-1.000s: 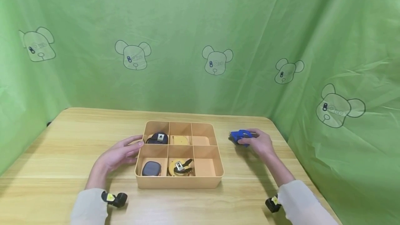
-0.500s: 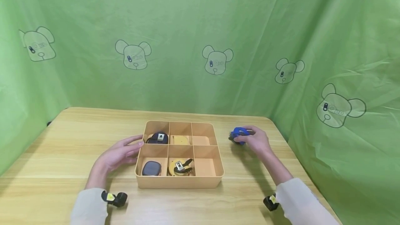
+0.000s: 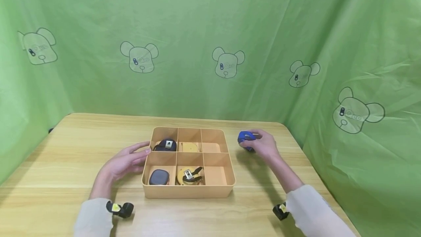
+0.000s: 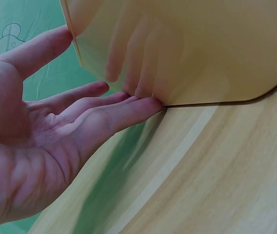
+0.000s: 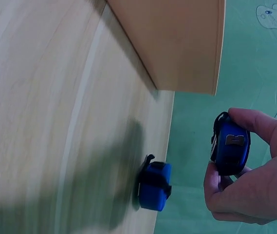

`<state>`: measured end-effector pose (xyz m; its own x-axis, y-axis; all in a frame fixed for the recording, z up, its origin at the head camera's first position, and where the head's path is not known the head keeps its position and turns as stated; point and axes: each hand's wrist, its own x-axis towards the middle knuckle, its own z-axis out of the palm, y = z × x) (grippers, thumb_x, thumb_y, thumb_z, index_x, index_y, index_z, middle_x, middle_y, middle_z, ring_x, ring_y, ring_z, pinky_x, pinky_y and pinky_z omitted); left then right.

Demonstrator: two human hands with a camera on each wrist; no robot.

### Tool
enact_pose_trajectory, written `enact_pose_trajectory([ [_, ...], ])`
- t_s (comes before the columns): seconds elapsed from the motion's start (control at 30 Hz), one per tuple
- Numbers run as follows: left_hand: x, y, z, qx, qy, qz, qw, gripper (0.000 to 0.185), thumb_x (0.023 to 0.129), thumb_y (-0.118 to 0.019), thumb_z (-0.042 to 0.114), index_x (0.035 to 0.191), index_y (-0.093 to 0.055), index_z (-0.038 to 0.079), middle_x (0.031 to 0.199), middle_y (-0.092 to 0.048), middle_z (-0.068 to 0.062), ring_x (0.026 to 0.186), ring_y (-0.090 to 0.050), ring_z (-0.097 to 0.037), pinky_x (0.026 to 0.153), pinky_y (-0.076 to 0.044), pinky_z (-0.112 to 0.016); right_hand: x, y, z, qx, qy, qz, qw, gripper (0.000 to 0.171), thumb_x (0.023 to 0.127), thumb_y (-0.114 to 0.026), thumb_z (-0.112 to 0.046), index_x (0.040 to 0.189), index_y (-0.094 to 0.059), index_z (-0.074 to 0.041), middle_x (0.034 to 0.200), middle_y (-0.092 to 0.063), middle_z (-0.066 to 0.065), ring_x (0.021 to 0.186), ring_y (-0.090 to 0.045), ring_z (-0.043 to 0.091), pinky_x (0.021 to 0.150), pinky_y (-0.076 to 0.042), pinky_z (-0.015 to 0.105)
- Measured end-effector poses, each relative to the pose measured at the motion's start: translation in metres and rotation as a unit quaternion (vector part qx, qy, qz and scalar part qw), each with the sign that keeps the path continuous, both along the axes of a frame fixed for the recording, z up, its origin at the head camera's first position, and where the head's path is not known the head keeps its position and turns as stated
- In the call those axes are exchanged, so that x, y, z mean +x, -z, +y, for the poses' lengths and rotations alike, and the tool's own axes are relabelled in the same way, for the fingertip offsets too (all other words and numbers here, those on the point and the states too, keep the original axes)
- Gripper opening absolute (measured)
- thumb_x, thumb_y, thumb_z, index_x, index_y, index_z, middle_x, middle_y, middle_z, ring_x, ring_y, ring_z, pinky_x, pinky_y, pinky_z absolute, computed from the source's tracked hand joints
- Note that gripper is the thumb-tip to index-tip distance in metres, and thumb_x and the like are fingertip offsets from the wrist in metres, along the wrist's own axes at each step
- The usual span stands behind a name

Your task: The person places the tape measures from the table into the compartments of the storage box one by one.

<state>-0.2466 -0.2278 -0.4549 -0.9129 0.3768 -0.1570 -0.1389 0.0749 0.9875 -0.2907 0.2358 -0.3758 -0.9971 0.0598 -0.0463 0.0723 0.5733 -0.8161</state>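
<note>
A tan box [image 3: 189, 192] with six compartments stands mid-table. It holds two dark tape measures [image 3: 166, 145] [image 3: 159, 177] on the left and two yellow tape measures [image 3: 189, 147] [image 3: 189, 176] in the middle. My left hand [image 3: 133, 157] lies flat with straight fingers [image 4: 123, 109] touching the box's left wall [image 4: 192, 48]. My right hand [image 3: 256, 143] is right of the box and holds a blue tape measure [image 3: 246, 136] [image 5: 230, 148] off the table, pinched between thumb and fingers. A second blue tape measure [image 5: 154, 186] lies on the table just beneath it.
The wooden table [image 3: 65, 149] is closed in by a green cloth [image 3: 210, 28] with bear prints at the back and both sides. Its right edge runs close behind my right hand. Small black cameras [image 3: 120, 209] [image 3: 279, 210] sit at my wrists.
My right hand has lifted the blue tape measure and carried it a little up and left, toward the box. The left hand and the box have stayed put.
</note>
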Motion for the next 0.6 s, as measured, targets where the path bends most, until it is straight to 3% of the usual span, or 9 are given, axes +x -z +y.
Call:
enact_pose_trajectory([
  [0.6, 0.001, -0.001, 0.002, 0.009, -0.007, -0.005, 0.9999, 0.075, 0.105, -0.055, 0.031, 0.161, -0.014, 0.002, 0.159, -0.033, -0.031, 0.146, -0.036, -0.048, 0.113, -0.046, -0.052, 0.001, -0.008, -0.030, 0.018, -0.025, 0.018, 0.999, 0.071, 0.077, -0.086, -0.027, 0.140, -0.058, -0.008, 0.140, -0.060, 0.022, 0.125, -0.060, 0.037, 0.101, -0.055, 0.044],
])
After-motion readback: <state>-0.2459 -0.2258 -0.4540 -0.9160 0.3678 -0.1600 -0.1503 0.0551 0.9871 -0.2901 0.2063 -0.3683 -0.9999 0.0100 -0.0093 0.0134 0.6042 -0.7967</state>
